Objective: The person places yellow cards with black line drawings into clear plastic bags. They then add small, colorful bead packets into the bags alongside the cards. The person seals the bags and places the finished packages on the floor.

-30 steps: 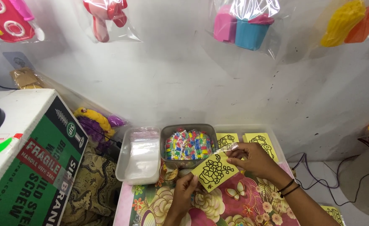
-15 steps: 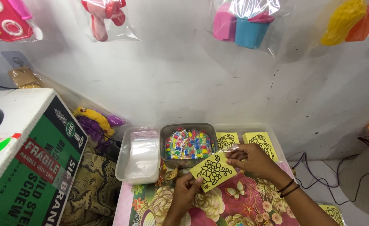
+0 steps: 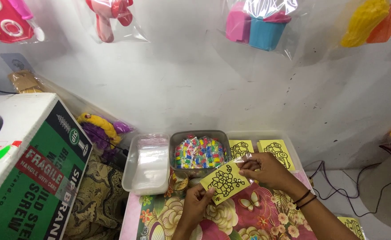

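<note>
A yellow card (image 3: pixel 224 181) with a black flower outline is held over a floral tablecloth (image 3: pixel 248 213). My left hand (image 3: pixel 197 203) grips its lower left corner. My right hand (image 3: pixel 266 170) pinches its upper right edge, where a clear plastic sleeve seems to sit. Just beyond the card stands a grey tub (image 3: pixel 198 152) full of small colourful packets. Two more yellow outline cards (image 3: pixel 273 150) lie in a clear tray to the right of the tub.
A clear container (image 3: pixel 147 163) with plastic bags sits left of the tub. A large green and white cardboard box (image 3: pixel 31 169) fills the left. Bagged toys (image 3: pixel 260 22) hang on the white wall. Cables (image 3: pixel 359 191) run over the floor at right.
The card has shifted slightly up and to the right between my hands. My right hand's fingers have closed on its upper edge.
</note>
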